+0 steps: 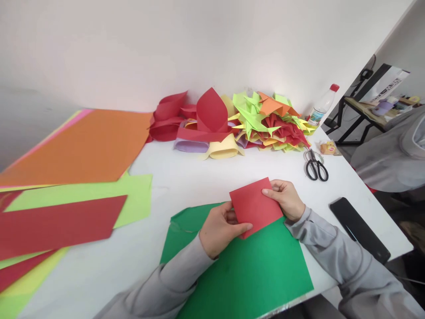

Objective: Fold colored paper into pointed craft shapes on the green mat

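Observation:
A red square of paper (255, 207) is held up between my two hands, tilted, just above a green mat (252, 274). My left hand (223, 227) grips its lower left edge, thumb on the front face and fingers behind. At the upper right corner, my right hand (286, 199) pinches the paper with the thumb in front. Whether the paper is a single sheet or folded in layers, I cannot tell. The fingers behind it are partly hidden.
Orange sheets (79, 148) and red strips (59, 223) lie at left. Curled red paper pieces (212, 113) and a pile of folded paper stars (255, 115) line the wall. Scissors (316, 166), a black phone (360, 228) and a bottle (322, 106) stand or lie at right. Someone in grey (392, 146) is beyond.

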{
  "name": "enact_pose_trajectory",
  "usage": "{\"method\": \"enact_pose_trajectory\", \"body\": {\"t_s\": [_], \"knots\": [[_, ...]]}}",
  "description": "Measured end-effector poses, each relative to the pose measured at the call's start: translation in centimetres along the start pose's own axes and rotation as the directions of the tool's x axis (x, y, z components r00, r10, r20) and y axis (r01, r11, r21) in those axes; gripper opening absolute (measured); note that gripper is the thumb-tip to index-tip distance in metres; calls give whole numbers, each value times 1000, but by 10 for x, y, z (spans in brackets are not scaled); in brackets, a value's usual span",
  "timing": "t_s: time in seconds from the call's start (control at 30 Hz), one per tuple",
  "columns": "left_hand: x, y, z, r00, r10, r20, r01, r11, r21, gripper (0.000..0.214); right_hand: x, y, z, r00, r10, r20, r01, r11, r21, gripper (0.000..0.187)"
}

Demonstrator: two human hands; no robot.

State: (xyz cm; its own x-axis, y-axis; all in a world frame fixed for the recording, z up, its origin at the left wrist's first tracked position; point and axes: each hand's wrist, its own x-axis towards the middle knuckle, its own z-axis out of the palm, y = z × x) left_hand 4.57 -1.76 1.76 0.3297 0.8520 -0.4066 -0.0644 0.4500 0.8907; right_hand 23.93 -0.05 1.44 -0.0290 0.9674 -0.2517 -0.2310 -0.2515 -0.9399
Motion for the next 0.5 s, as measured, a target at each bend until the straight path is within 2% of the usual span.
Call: {"method": "enact_pose_trajectory", "body": {"t_s": [0.23, 0.4, 0.5], "knots": [[0, 3, -3, 1000, 2, 9, -2, 1000, -12, 57, 0, -3, -1, 1000, -29, 7, 29, 999, -19, 33], [-1, 4, -3, 999, 4, -42, -6, 999, -47, 56, -4, -5, 0, 986, 56, 154, -50, 998, -42, 38], [0, 2, -6, 999, 0, -42, -2, 999, -53, 57, -5, -5, -2, 979, 72, 190, -63, 997, -54, 36]]}}
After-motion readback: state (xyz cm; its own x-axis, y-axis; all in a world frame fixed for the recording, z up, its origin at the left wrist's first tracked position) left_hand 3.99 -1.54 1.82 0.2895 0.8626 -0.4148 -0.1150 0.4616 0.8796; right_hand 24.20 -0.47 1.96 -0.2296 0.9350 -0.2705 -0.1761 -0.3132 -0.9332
